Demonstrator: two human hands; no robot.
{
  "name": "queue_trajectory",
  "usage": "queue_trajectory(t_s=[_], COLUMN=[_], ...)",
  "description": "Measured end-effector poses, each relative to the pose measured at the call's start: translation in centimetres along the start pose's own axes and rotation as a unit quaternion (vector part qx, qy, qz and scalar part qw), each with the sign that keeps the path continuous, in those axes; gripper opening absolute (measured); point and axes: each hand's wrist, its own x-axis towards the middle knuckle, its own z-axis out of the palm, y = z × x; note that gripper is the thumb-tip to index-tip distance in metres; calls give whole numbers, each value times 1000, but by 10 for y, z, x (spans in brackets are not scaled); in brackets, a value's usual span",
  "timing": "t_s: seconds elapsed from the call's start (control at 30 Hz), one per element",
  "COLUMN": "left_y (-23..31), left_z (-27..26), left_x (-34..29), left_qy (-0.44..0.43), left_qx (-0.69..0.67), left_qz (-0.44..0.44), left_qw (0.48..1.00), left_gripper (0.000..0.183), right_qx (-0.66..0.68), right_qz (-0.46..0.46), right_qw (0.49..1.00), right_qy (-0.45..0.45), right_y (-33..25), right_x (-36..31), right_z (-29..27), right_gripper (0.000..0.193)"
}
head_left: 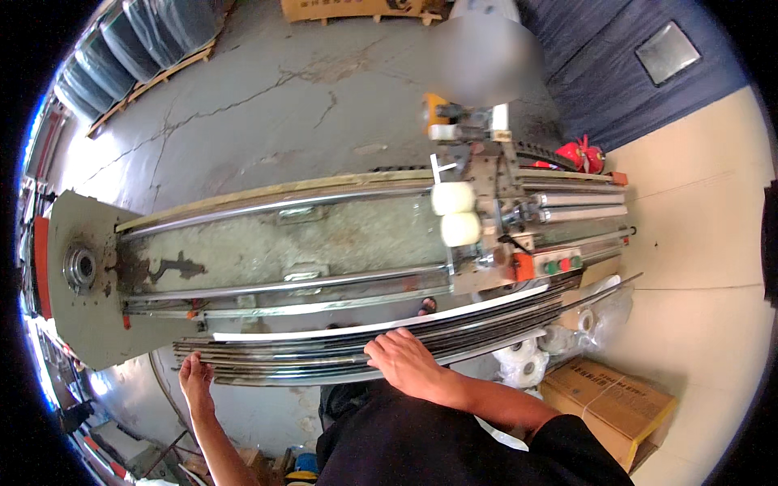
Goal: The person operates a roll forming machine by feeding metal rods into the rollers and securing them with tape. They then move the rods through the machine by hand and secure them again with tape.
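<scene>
Floor: grey concrete is crossed by long cracks; at the far left, wrapped rolls are stood on a wooden pallet.
Walls: the right side is closed by a beige wall, and beyond it a dark blue curtain is hung.
Machine: a long, stained greenish bed is flanked by shiny rails; at its left end, a round fitting is set in the end plate.
Carriage: on the right part of the rails, a carriage is carried, with two cream rollers and an orange control box with coloured buttons.
Lower right: a brown carton is placed below white rolls.
Rods: a bundle of thin dark rods is laid lengthwise between the machine and the person, beside a white strip.
Left hand: the left hand is held at the left rod ends, thumb and fingers brought close together; whether a rod is pinched cannot be told.
Right hand: the right hand is placed over the middle of the rods, fingers bent; its grip cannot be told.
</scene>
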Motion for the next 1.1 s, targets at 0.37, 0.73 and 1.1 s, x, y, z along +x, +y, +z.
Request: queue_trajectory(t_s=[0.37,0.73,1.1], left_y=[39,106,94], left_z=[235,357,380], left_x=[-71,-92,-25], left_qy=[-147,-55,-118], left_qx=[-50,37,-9], left_qz=[93,63,70], left_qw=[983,996,991], left_gripper=[26,26,24], right_qx=[-161,-50,-49], right_qz=[-24,-2,21], right_qw=[968,968,977], right_qy=[191,247,204], right_y=[205,301,323], right_x=[-56,-35,-7], right_z=[-174,-211,-206], right_gripper=[16,35,27])
